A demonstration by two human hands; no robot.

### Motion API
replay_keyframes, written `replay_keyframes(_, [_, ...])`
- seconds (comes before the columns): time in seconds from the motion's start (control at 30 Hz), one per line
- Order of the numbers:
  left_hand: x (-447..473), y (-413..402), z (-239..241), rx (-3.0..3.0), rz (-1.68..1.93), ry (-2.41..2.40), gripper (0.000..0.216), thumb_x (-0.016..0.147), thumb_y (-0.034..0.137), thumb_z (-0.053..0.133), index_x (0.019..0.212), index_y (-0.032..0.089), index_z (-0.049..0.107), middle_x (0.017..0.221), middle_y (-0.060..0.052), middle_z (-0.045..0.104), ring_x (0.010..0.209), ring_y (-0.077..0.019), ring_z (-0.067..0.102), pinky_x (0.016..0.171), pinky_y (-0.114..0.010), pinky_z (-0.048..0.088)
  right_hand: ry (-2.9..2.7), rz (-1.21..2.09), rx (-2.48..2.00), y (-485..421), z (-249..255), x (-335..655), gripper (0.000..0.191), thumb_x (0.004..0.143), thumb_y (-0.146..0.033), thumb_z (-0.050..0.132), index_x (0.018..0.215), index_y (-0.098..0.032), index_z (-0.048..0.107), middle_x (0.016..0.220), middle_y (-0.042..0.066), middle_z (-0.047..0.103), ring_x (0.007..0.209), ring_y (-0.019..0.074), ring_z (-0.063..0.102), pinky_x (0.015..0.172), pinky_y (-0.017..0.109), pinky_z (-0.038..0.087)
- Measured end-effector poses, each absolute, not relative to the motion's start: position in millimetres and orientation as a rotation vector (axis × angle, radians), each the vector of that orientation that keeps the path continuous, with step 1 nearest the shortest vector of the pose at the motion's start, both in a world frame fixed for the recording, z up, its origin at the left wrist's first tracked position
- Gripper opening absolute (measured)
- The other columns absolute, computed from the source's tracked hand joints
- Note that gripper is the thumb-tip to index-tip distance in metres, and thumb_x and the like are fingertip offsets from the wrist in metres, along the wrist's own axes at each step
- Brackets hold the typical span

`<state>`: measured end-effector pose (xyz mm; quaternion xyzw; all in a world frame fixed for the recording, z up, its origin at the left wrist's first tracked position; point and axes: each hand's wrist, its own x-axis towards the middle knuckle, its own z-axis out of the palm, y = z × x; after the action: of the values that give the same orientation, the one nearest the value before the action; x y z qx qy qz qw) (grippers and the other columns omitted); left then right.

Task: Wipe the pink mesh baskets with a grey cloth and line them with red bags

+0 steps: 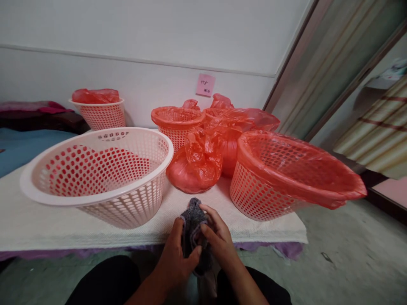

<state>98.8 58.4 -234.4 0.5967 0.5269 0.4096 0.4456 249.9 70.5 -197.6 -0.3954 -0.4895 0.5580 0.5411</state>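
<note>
A dark grey knitted cloth piece [193, 222] with a paler purplish edge is held between my two hands, just over the front edge of the white-covered surface. It is bunched up; whether it is a sock or a glove I cannot tell. My left hand [176, 252] pinches its left side and lower edge between thumb and fingers. On the other side, my right hand [219, 237] grips it with the thumb in front and the fingers along its top right. A tied red plastic bag [194, 169] rests right behind the cloth piece.
A large pale pink basket [127, 212] stands at left, and a red-lined basket [260, 197] at right. Behind are smaller baskets [178, 133] and more red bags [230, 144]. A pink note [205, 85] sticks to the wall. The white cover [104, 237] ends before my knees.
</note>
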Motion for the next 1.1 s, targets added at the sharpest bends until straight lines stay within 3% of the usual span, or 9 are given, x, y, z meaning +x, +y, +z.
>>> replay_keyframes(0.1, [100.9, 61.1, -225.3, 1.243, 1.087, 1.293, 0.074, 0.063, 0.032, 0.076, 0.129, 0.013, 0.047, 0.14, -0.018, 0.047, 0.134, -0.0347, 0.036, 0.113, -0.047, 0.022, -1.122, 1.445, -0.784, 69.9, -197.6, 248.1, 0.047, 0.086, -0.039, 0.059, 0.131, -0.028, 0.047, 0.095, 0.002, 0.061, 0.073, 0.0157, 0.063, 0.062, 0.028, 0.048])
replay_keyframes(0.2, [103.7, 67.8, -215.3, 1.01, 1.181, 1.229, 0.057, 0.066, 0.026, 0.072, 0.12, 0.017, 0.055, 0.13, -0.012, 0.057, 0.128, -0.0318, 0.044, 0.11, -0.044, 0.025, -1.098, 1.452, -0.752, 73.4, -199.0, 249.9, 0.045, 0.085, -0.04, 0.061, 0.126, -0.026, 0.052, 0.096, 0.004, 0.063, 0.082, 0.0193, 0.065, 0.069, 0.032, 0.05])
replay_keyframes(0.33, [99.0, 77.7, -200.7, 0.868, 1.179, 1.039, 0.041, 0.068, 0.017, 0.056, 0.109, 0.021, 0.06, 0.1, -0.003, 0.07, 0.094, -0.0231, 0.064, 0.086, -0.036, 0.047, -0.864, 1.213, -1.077, 86.7, -207.8, 266.5, 0.035, 0.076, -0.043, 0.069, 0.103, -0.022, 0.062, 0.087, 0.003, 0.067, 0.076, 0.0177, 0.063, 0.064, 0.028, 0.048])
replay_keyframes(0.47, [87.0, 83.0, -189.8, 0.692, 1.148, 0.932, 0.041, 0.059, 0.014, 0.052, 0.097, 0.02, 0.065, 0.072, 0.001, 0.07, 0.064, -0.0183, 0.064, 0.064, -0.03, 0.049, -0.778, 1.143, -1.206, 93.8, -214.6, 279.5, 0.038, 0.067, -0.042, 0.078, 0.097, -0.022, 0.065, 0.095, 0.003, 0.068, 0.091, 0.0194, 0.062, 0.08, 0.031, 0.048])
replay_keyframes(0.57, [82.4, 83.2, -188.6, 0.623, 1.132, 0.912, 0.028, 0.058, 0.016, 0.053, 0.081, 0.019, 0.068, 0.053, 0.004, 0.062, 0.047, -0.0148, 0.057, 0.054, -0.027, 0.046, -0.856, 1.389, -1.102, 83.1, -212.2, 271.8, 0.046, 0.066, -0.047, 0.078, 0.101, -0.02, 0.068, 0.103, 0.008, 0.07, 0.1, 0.0254, 0.062, 0.09, 0.039, 0.046])
replay_keyframes(0.7, [85.7, 81.9, -193.1, 0.63, 1.065, 0.864, 0.034, 0.061, 0.012, 0.057, 0.092, 0.018, 0.069, 0.067, 0.001, 0.07, 0.059, -0.0174, 0.063, 0.061, -0.029, 0.048, -0.803, 1.824, -0.821, 62.6, -206.9, 255.0, 0.053, 0.074, -0.051, 0.071, 0.116, -0.019, 0.062, 0.111, 0.01, 0.069, 0.101, 0.0269, 0.065, 0.094, 0.044, 0.045])
replay_keyframes(0.93, [89.4, 78.5, -199.8, 0.728, 1.028, 0.84, 0.042, 0.076, 0.034, 0.063, 0.115, 0.018, 0.06, 0.103, -0.008, 0.072, 0.09, -0.024, 0.067, 0.079, -0.035, 0.05, -0.628, 1.681, -1.007, 69.2, -204.1, 250.2, 0.043, 0.066, -0.037, 0.08, 0.1, -0.015, 0.066, 0.089, 0.008, 0.074, 0.085, 0.027, 0.07, 0.088, 0.043, 0.049])
replay_keyframes(1.03, [90.0, 73.7, -208.4, 0.849, 0.974, 0.859, 0.064, 0.06, 0.028, 0.075, 0.12, 0.017, 0.056, 0.106, -0.01, 0.071, 0.095, -0.0278, 0.065, 0.082, -0.039, 0.05, -0.579, 1.589, -1.036, 74.3, -203.3, 251.1, 0.041, 0.07, -0.039, 0.077, 0.102, -0.016, 0.065, 0.091, 0.007, 0.074, 0.085, 0.0264, 0.07, 0.084, 0.042, 0.051])
replay_keyframes(1.1, [88.6, 72.5, -214.9, 0.935, 0.954, 0.934, 0.065, 0.052, 0.017, 0.074, 0.115, 0.016, 0.058, 0.1, -0.009, 0.072, 0.093, -0.0278, 0.065, 0.082, -0.039, 0.049, -0.558, 1.583, -1.042, 75.7, -202.2, 251.8, 0.038, 0.074, -0.04, 0.073, 0.103, -0.016, 0.065, 0.09, 0.007, 0.075, 0.085, 0.0262, 0.07, 0.082, 0.042, 0.052])
